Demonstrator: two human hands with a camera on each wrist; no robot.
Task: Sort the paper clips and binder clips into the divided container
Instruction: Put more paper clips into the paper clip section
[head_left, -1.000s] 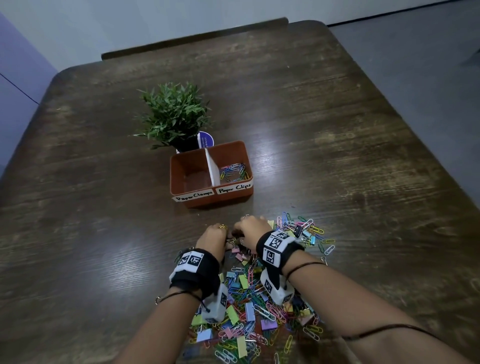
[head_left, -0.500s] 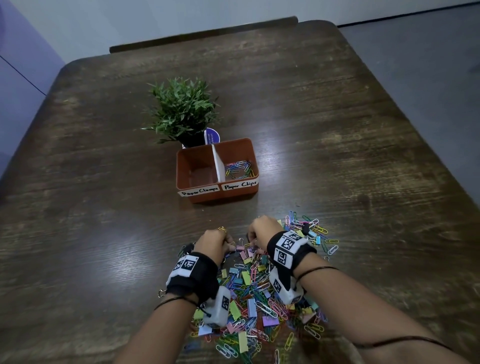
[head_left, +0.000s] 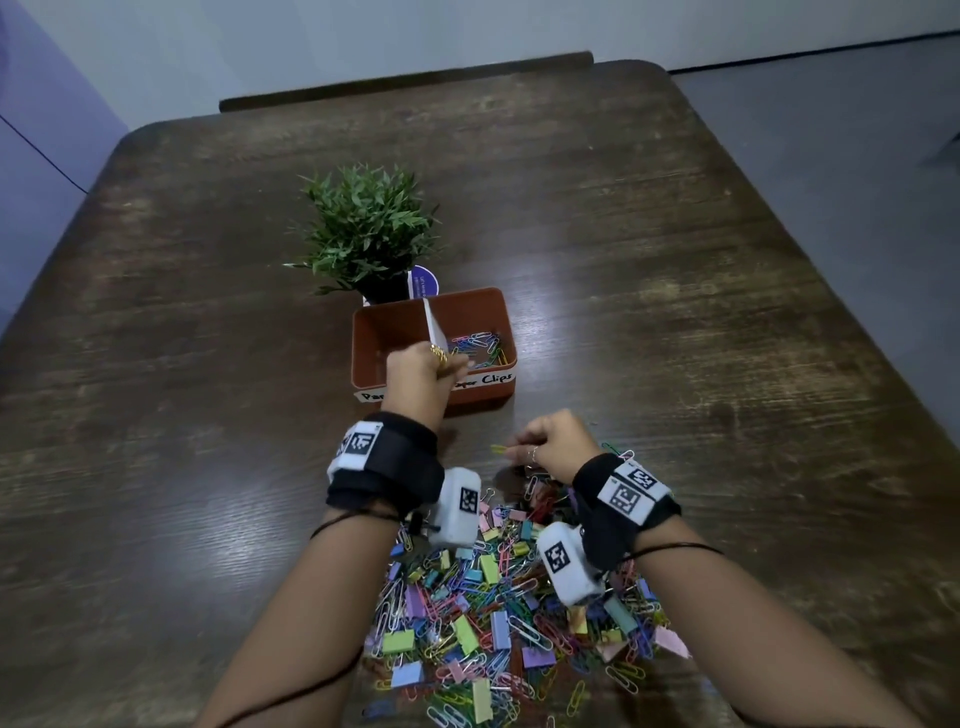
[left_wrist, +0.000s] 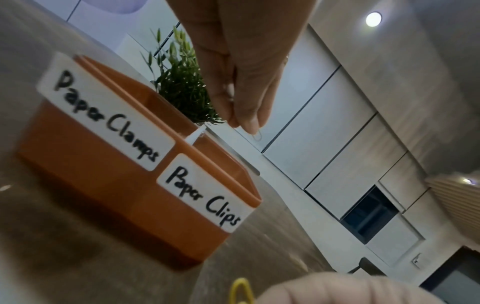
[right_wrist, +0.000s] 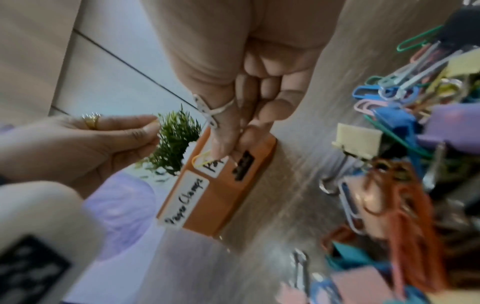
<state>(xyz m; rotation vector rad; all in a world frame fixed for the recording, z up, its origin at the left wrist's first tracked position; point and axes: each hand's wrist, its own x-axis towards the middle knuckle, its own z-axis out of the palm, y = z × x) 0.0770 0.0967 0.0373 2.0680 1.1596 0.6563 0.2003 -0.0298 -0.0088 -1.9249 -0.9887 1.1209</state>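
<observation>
An orange divided container (head_left: 501, 332) stands mid-table, labelled "Paper Clamps" (left_wrist: 103, 121) on the left and "Paper Clips" (left_wrist: 205, 197) on the right. Several paper clips (head_left: 478, 345) lie in the right compartment. My left hand (head_left: 457, 366) hovers over the container's front edge near the white divider (head_left: 434, 327), pinching a thin pale paper clip (left_wrist: 257, 134). My right hand (head_left: 511, 449) is between container and pile, pinching a yellow paper clip (head_left: 498, 448), which also shows in the right wrist view (right_wrist: 201, 160). The mixed pile of paper clips and binder clips (head_left: 498, 613) lies under my wrists.
A small potted green plant (head_left: 369, 228) stands right behind the container. The dark wooden table (head_left: 675, 338) stretches wide on both sides. Its right edge drops to a grey floor (head_left: 857, 156).
My left hand has left the pile and moved forward to the container with a clip. My right hand has lifted off the pile with the yellow clip.
</observation>
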